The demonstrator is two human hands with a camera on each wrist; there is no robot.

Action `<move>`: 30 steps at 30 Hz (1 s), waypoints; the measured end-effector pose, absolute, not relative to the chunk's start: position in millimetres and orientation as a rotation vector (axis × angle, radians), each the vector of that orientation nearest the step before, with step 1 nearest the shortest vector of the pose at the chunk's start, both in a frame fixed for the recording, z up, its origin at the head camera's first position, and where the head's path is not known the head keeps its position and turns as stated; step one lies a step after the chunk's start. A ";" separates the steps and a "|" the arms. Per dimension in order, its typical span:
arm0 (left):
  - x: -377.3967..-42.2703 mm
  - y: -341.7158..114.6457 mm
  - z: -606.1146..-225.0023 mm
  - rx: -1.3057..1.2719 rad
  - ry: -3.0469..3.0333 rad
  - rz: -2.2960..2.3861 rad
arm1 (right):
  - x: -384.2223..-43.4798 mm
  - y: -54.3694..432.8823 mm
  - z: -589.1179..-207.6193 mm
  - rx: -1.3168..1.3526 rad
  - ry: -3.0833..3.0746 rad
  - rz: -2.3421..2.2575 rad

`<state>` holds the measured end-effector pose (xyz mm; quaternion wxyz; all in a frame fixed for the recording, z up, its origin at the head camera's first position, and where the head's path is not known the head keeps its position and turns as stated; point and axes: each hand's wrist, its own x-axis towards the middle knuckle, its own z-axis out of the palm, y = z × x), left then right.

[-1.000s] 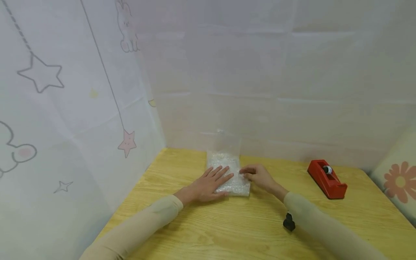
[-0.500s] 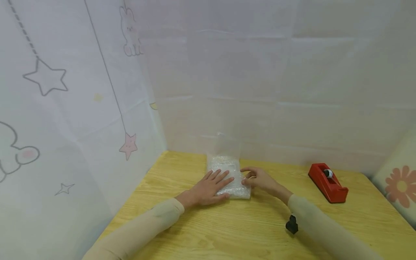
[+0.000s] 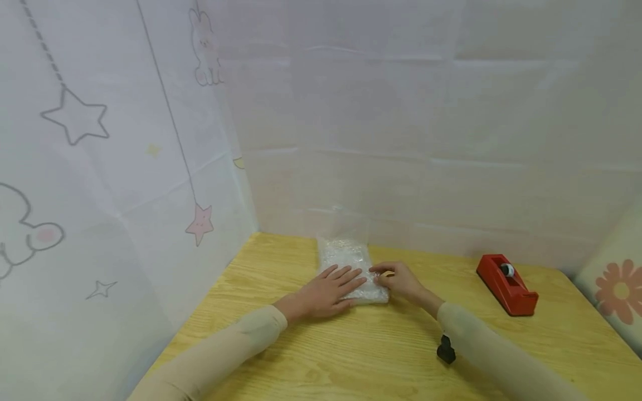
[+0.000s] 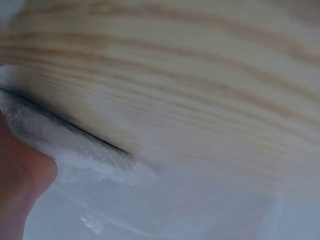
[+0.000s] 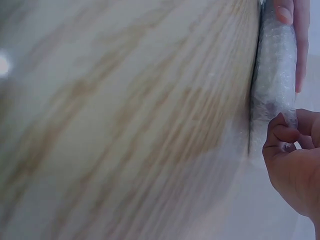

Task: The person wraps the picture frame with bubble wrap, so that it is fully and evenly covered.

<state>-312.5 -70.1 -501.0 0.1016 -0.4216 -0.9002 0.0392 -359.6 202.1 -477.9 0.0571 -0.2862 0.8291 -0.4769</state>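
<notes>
A flat bundle of clear bubble wrap (image 3: 346, 253) lies on the wooden table near the back wall. My left hand (image 3: 325, 293) rests flat across its near left part, fingers spread. At the bundle's right edge, the thumb and index finger of my right hand (image 3: 401, 280) pinch the plastic, as the right wrist view shows up close on the bubble wrap (image 5: 275, 65). Only a piece of my left hand (image 4: 25, 175) shows in the left wrist view, against the side of the bubble wrap (image 4: 95, 150).
A red tape dispenser (image 3: 507, 285) with a roll in it stands at the table's right. Beneath my right sleeve sits a small black object (image 3: 446, 350). White printed sheets (image 3: 371, 111) hang behind and to the left of the table (image 3: 351, 356).
The left hand stays pressed on the bubble wrap. My right fingers shift slightly at its right edge, and the clear film standing up at the back shows less. The head view has tilted a little.
</notes>
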 end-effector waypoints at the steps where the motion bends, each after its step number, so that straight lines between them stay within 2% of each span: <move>1: -313.1 -70.3 -500.2 -1.244 -2.682 0.083 | -359.6 201.4 -477.7 -0.879 2.523 -1.436; 10: -323.1 -72.4 -495.5 -1.281 -2.789 -0.057 | -364.2 198.2 -472.0 -0.861 2.543 -1.365; 18: -323.0 -71.0 -493.7 -1.290 -2.809 -0.047 | -371.6 199.7 -454.3 -0.695 2.580 -1.353; 30: -301.3 -70.3 -489.7 -1.419 -2.785 -0.046 | -391.0 207.1 -428.3 -0.605 2.690 -1.400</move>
